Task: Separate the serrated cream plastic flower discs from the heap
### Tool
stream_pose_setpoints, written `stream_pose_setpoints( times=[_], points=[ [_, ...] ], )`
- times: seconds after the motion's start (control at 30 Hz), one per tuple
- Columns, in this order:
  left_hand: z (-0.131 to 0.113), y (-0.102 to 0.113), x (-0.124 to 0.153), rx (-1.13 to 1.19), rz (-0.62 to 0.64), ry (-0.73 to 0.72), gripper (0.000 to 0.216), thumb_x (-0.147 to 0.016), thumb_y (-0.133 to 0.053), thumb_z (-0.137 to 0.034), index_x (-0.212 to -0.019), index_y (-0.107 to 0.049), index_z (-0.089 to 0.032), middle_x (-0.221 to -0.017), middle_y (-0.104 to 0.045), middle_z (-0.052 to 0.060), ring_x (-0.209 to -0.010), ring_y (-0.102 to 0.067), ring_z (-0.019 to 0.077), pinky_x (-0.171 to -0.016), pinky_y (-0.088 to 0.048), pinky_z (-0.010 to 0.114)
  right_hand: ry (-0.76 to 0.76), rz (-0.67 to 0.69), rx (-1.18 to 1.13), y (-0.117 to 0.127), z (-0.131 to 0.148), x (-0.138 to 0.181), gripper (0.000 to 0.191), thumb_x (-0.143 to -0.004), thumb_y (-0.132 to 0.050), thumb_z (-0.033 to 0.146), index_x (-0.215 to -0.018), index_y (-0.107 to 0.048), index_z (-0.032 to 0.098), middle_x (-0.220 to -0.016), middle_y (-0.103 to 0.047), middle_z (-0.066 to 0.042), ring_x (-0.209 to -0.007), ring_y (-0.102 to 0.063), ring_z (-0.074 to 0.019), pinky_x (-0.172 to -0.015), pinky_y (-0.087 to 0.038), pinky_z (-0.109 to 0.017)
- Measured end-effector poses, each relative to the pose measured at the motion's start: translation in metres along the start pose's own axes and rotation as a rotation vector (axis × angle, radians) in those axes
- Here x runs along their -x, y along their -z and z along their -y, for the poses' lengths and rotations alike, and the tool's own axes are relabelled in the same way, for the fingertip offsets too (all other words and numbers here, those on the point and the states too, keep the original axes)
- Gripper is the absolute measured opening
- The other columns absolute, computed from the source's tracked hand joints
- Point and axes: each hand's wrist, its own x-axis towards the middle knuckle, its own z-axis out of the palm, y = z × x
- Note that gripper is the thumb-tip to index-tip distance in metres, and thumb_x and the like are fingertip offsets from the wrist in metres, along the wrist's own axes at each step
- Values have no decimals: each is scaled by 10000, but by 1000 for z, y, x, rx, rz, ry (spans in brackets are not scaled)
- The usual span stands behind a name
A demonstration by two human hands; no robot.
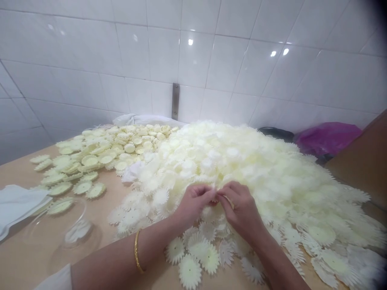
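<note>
In the head view my left hand (196,201) and my right hand (240,201) meet fingertip to fingertip, both closed in a pinch. What lies between the fingertips is too small and hidden to make out. Right behind and under them spreads a large heap of pale yellow-white flower-shaped petal discs (242,161) with jagged edges. Several single petal discs (190,270) lie flat on the table below my hands, some with a dark dot at the centre. A gold bangle circles my left wrist.
Thicker yellowish layered flower discs (90,161) are piled at the left of the table (111,249). A clear dish (77,231) holding something white and a white sheet (21,205) lie front left. A magenta bag (329,137) is at the back right, before a tiled wall (127,52).
</note>
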Motion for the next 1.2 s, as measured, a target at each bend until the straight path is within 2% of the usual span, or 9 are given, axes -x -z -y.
stream_pose_setpoints(
  times=[0.5,0.9,1.07,1.2],
  points=[
    [7,3,-3,-31,-29,-7,294,-714,-591,-399,-593,-562,-133,-579,-456,-11,-597,-476,104,-682,-458,283,-58,49,-90,3,2,-1,178,-821,-393,118,-686,-493,178,-686,-507,-34,-678,-456,-156,-626,-358,-277],
    [0,1,0,-68,-25,15,266,-716,-594,-389,-654,-588,-130,-614,-515,5,-644,-530,129,-697,-445,296,-150,-61,-258,8,6,-4,137,-827,-408,158,-737,-510,180,-696,-532,-17,-664,-505,-144,-618,-387,-261],
    [1,1,0,-114,-16,-28,281,-745,-561,-385,-644,-576,-123,-629,-501,11,-654,-504,121,-703,-443,288,-111,-8,-274,7,7,-4,116,-813,-450,170,-742,-542,182,-729,-531,-31,-716,-509,-160,-668,-391,-289],
    [1,1,0,-139,-17,-30,298,-768,-530,-393,-643,-560,-124,-616,-471,2,-647,-495,116,-706,-449,296,-106,9,-266,5,6,-3,136,-810,-429,142,-705,-507,181,-691,-502,-16,-671,-484,-146,-639,-373,-280]
  ],
)
